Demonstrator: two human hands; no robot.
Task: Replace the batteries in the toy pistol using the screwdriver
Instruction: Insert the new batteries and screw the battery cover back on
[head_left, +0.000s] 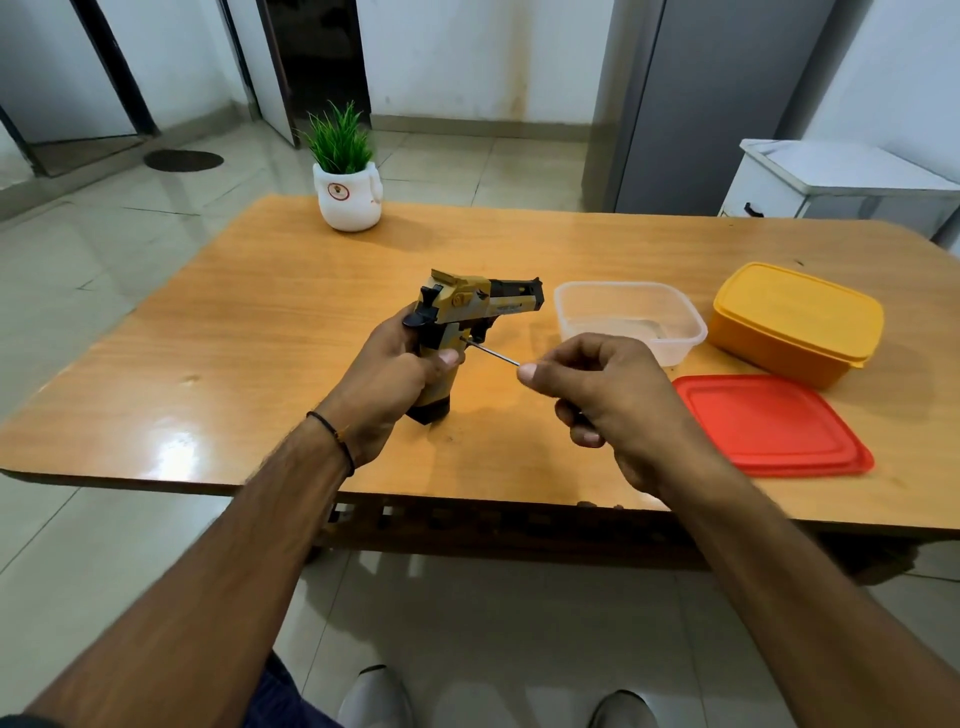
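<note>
With our left hand (395, 374) gripping the toy pistol (467, 306) upright, butt on the table (260, 338) toward its near edge, and our right hand (597, 395) pinching the screwdriver (493, 353), tip against the grip's side, we should keep the shaft square and press inward while turning.

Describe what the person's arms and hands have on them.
The left forearm and right forearm are bare, with no sleeves in view. A thin black thread band with a small orange bit circles the left wrist. The left hand and right hand show no gloves, rings or watch on the visible sides.
</note>
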